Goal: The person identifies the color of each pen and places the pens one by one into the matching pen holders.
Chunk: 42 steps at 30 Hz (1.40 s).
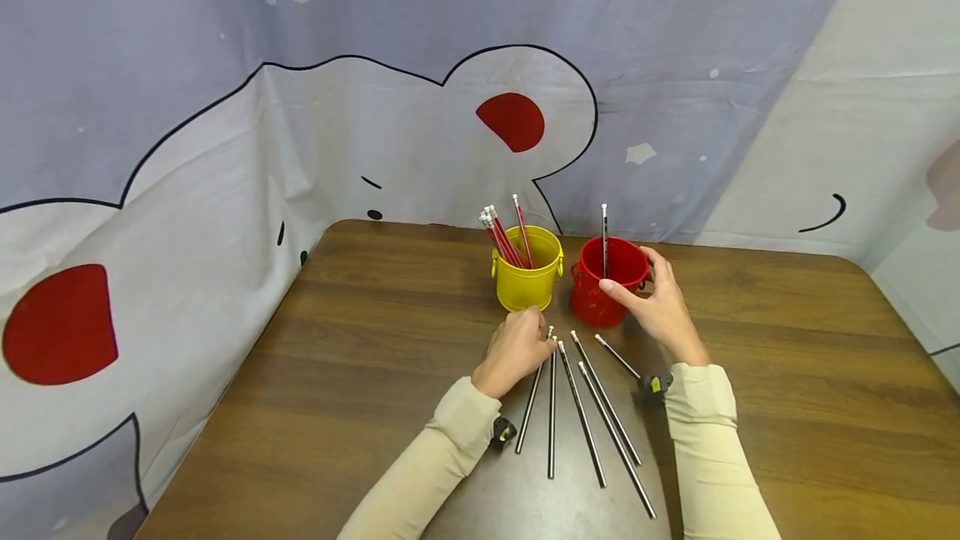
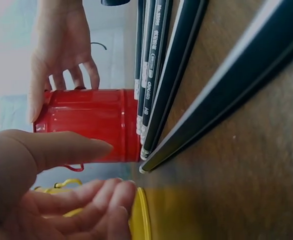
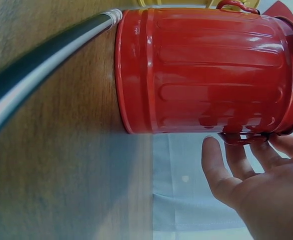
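Note:
My right hand (image 1: 662,311) holds a small red bucket (image 1: 595,307) by its right side, thumb at the front of the rim and fingers about the side handle. One black pencil (image 1: 604,232) stands in that bucket, eraser end up. Several black pencils (image 1: 552,415) lie fanned out on the table before the buckets, white eraser ends toward them. Over the leftmost eraser ends hovers my left hand (image 1: 513,351). In the left wrist view its thumb (image 2: 81,148) and fingers are apart, with nothing between them.
Left of the red bucket stands a yellow bucket (image 1: 525,286) with several red pencils (image 1: 501,240) leaning in it, erasers up. The wooden table (image 1: 360,340) ends at the back against a printed curtain (image 1: 397,140).

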Motion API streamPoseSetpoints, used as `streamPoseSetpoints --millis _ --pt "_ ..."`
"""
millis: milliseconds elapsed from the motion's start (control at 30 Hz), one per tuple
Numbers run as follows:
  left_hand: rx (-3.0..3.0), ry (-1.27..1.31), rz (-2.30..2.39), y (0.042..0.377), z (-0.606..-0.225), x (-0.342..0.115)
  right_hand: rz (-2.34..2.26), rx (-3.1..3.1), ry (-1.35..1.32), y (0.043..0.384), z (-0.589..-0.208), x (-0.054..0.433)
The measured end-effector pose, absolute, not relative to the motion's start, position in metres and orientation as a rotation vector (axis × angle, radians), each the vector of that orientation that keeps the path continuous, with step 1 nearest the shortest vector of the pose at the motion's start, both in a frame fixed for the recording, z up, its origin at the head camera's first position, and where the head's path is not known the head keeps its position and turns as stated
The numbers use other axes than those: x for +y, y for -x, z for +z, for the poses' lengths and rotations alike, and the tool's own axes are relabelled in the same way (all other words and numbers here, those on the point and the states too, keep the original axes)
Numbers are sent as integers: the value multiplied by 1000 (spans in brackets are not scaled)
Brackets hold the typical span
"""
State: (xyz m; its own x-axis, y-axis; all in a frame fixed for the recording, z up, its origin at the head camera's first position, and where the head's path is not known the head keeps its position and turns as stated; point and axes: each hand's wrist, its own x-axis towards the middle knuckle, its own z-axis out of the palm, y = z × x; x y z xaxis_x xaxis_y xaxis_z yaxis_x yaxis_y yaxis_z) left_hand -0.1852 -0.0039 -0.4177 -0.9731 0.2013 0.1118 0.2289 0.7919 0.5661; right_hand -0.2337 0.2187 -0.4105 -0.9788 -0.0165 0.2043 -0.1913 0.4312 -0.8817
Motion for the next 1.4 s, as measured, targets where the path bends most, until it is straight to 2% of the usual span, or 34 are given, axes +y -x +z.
streamPoseSetpoints --millis 233,967,1400 --pt "-3036 238 -914 179 -419 -1 1572 -2522 -196 234 -410 219" --pt "-3158 142 -890 175 -424 1 1571 -2539 -188 233 -409 218" --pt "-2972 175 -1000 176 -416 0 1560 -2530 -185 233 -410 218"
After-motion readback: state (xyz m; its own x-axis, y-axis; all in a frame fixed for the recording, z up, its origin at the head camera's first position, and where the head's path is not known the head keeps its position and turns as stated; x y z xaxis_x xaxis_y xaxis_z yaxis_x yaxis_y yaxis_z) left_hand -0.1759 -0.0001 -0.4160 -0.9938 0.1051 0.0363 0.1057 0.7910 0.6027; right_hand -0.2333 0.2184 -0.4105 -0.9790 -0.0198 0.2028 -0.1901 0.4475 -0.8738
